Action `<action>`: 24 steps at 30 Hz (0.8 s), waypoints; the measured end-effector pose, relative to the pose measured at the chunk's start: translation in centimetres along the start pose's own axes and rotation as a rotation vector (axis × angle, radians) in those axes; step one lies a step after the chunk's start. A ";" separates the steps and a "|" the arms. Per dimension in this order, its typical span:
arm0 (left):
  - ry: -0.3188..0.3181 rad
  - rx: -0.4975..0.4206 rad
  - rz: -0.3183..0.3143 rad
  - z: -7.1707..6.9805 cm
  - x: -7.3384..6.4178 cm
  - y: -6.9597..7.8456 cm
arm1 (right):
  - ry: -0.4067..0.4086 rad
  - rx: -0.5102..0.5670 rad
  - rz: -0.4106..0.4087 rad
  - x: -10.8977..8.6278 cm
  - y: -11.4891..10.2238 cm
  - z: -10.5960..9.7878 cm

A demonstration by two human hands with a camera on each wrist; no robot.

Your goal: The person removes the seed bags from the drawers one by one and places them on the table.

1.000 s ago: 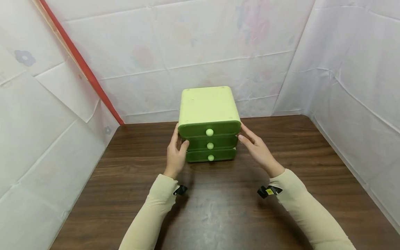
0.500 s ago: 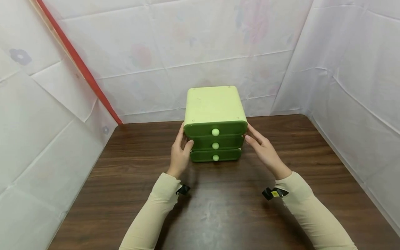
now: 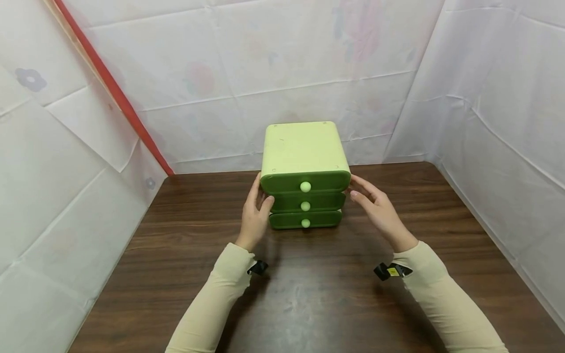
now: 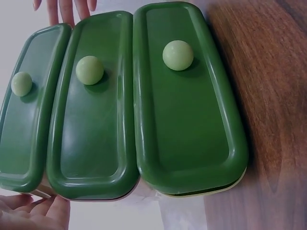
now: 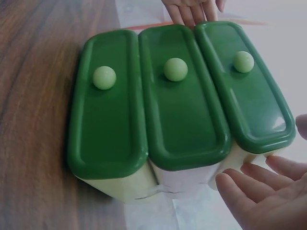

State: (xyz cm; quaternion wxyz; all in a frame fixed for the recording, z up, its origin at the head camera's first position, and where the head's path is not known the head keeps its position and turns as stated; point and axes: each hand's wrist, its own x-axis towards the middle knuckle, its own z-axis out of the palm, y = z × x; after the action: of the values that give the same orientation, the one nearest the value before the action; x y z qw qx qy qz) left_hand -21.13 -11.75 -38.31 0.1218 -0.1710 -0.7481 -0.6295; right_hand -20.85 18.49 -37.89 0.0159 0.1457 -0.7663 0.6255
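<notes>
A stacked three-drawer storage box [image 3: 304,147], pale green with dark green fronts and round light-green knobs, stands on the dark wooden table [image 3: 291,284] near its back edge. All three drawer fronts are closed. My left hand [image 3: 254,215] lies along its left side, straight fingers against the wall and thumb by the front corner of the middle drawer [image 4: 93,124]. On the opposite side, my right hand [image 3: 379,211] has its fingers loosely extended, fingertips right at the side of the top drawer [image 5: 247,91]. The far fingers of both hands are partly hidden behind the box.
White printed sheeting [image 3: 229,63] hangs behind the table and along both sides. A red strip [image 3: 110,88] runs down the left back corner. Black straps with small devices [image 3: 388,271] are on both wrists.
The drawer box has shifted slightly to the right together with both hands. In the last half second the box stays nearly still, while the right hand draws a little outward.
</notes>
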 end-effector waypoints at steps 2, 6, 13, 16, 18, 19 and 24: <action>0.003 -0.006 0.004 0.0 0.2 -0.7 | 0.022 -0.020 -0.017 0.0 -0.2 -0.3; 0.009 -0.019 0.024 -0.2 0.7 -2.0 | 0.072 -0.039 -0.055 0.0 -0.8 -0.8; 0.023 0.004 0.058 -0.7 1.3 -1.8 | 0.210 -0.023 -0.129 0.1 -2.4 -0.9; 0.018 0.023 0.036 -1.0 1.9 -1.5 | 0.244 -0.009 -0.157 0.3 -3.1 -0.7; 0.003 0.041 0.008 -1.2 2.3 -1.2 | 0.229 0.002 -0.164 0.5 -3.5 -0.4; -0.006 0.050 -0.010 -1.3 2.6 -1.1 | 0.210 0.008 -0.164 0.5 -3.7 -0.2; -0.041 0.091 -0.082 -1.8 3.7 -0.4 | 0.070 0.057 -0.127 1.1 -4.4 1.1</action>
State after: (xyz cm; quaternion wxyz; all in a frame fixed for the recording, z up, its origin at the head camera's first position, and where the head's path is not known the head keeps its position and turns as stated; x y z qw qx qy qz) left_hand -24.71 -13.20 -36.84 0.0882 -0.1475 -0.7845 -0.5958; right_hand -20.65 16.41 -33.70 0.0781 0.1724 -0.7364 0.6496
